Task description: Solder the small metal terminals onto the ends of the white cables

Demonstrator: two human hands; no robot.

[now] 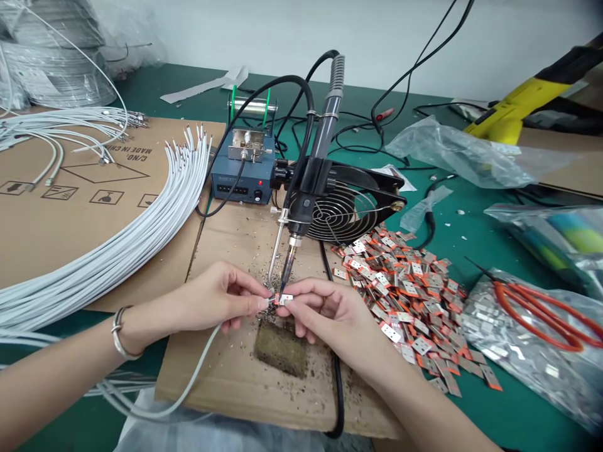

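My left hand (pixel 230 297) pinches the end of a white cable (pixel 206 358), which trails down toward my lap. Facing it, my right hand (pixel 325 307) grips a small metal USB connector (pixel 285 299) with an orange-red part between thumb and fingers. The cable end and connector meet under the tip of a mounted soldering iron (pixel 288 267). Beside that tip ends a thin bent metal feed tube (pixel 276 251). Whether the tip touches the joint I cannot tell. Below the hands a brown sponge (pixel 281 349) lies on the cardboard (pixel 221 376).
A pile of similar connectors (pixel 414 307) spreads to the right, near orange-handled scissors (pixel 537 307) on a plastic bag. Bundled white cables (pixel 155 235) lie left. Behind stand a blue solder feeder (pixel 242 176), a solder spool (pixel 254 108) and a black fan (pixel 346 210).
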